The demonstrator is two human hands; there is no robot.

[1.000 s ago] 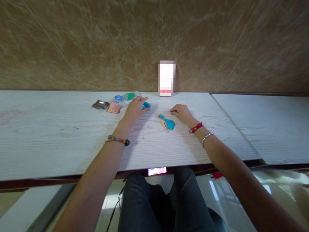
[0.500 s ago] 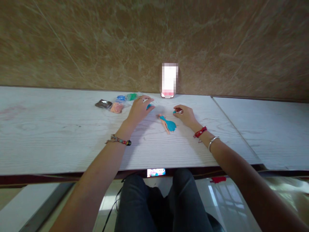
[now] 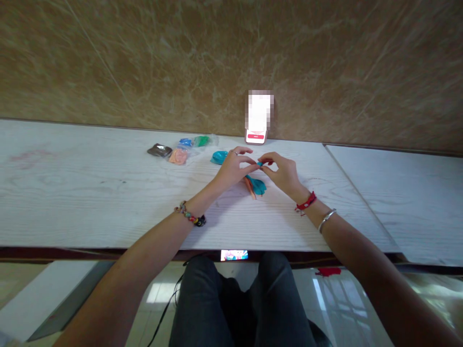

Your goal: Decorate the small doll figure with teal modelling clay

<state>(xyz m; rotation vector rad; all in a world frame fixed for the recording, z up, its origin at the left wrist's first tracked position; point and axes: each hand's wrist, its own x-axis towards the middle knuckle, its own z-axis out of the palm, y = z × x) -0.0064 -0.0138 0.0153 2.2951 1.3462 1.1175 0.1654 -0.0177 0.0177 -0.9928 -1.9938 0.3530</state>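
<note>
My right hand [image 3: 284,174] pinches a small piece of blue modelling clay [image 3: 259,164] between thumb and fingertips. From the other side, the thumb and a fingertip of my left hand [image 3: 233,168] close on the same piece, while another of its fingers stretches out above. Just below the hands lies a flat clay figure with a blue skirt-like part [image 3: 258,186] and peach strips [image 3: 250,188]; my left hand covers its upper end. Beside my left wrist sits a larger lump of blue clay [image 3: 219,157], apparently in a clear wrapper.
Bags of dark clay [image 3: 159,150], peach clay [image 3: 178,156], blue clay [image 3: 185,142] and green clay [image 3: 201,140] lie at the back left of the white table [image 3: 90,202]. A phone [image 3: 256,136] leans on the marbled wall. Another lit screen [image 3: 234,255] shows below the front edge.
My left hand has let go of the larger blue lump and moved right to meet my right hand at the small clay piece. The view has shifted slightly.
</note>
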